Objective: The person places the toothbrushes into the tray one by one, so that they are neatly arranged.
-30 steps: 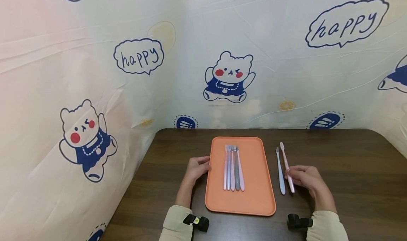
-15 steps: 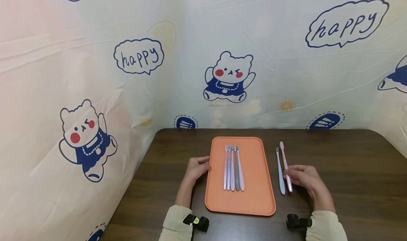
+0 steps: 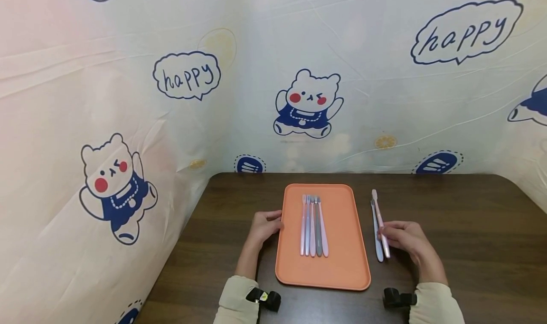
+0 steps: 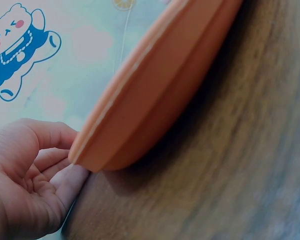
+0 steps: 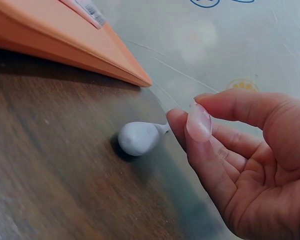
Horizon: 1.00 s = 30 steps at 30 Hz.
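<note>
An orange tray (image 3: 344, 262) lies on the dark wooden table. My left hand (image 3: 264, 226) pinches its left rim between thumb and fingers, as the left wrist view shows. Side by side on the tray rest several toothbrushes (image 3: 318, 233), in pink, blue and grey. To the right of the tray my right hand (image 3: 408, 238) pinches a pink toothbrush (image 5: 199, 123) by its handle, bristle end pointing away from me. Just left of it, a blue toothbrush (image 5: 138, 138) lies on the table; the pink one partly overlaps it in the head view.
Behind the table (image 3: 478, 229) hangs a pale curtain (image 3: 372, 39) printed with bears and the word "happy". Each sleeve carries a black wrist camera, the left one (image 3: 270, 301) near the tray's front corner and the right one (image 3: 397, 298) further right.
My right hand has shifted slightly left with the pink toothbrush, bringing it up against the blue toothbrush in the head view. The left hand and the tray have stayed put.
</note>
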Available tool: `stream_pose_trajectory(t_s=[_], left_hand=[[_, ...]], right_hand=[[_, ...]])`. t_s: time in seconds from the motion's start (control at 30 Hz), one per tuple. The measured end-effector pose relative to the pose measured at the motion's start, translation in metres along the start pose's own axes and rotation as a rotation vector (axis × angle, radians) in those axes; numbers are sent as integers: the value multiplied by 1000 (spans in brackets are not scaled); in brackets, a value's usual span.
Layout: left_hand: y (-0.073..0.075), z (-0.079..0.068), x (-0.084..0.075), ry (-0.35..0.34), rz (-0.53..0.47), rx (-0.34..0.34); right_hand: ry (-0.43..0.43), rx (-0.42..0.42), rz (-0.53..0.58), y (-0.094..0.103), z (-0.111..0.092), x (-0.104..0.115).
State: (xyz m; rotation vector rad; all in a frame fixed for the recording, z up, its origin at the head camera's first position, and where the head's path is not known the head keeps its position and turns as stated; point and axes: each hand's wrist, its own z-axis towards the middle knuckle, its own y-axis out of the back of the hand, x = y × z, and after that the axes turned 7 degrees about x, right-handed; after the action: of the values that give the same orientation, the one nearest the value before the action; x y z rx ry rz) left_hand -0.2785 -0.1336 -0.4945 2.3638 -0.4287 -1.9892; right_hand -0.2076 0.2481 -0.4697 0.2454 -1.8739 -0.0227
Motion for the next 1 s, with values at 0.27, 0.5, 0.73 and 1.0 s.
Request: stream_pose_trajectory(t_s=[0.27,0.5,0.73,1.0], left_hand=[[0,-4,-4,-16,9,17],[0,0,0,0,17,0],[-1,2,2,0,15,-6],[-1,2,3,-6,18,-8]], right_hand=[[-5,-7,-36,-2,2,2],[0,4,-45,-3,4,1],[14,20,-29,-5,5,0],[22,31,-9,-9,5,3]])
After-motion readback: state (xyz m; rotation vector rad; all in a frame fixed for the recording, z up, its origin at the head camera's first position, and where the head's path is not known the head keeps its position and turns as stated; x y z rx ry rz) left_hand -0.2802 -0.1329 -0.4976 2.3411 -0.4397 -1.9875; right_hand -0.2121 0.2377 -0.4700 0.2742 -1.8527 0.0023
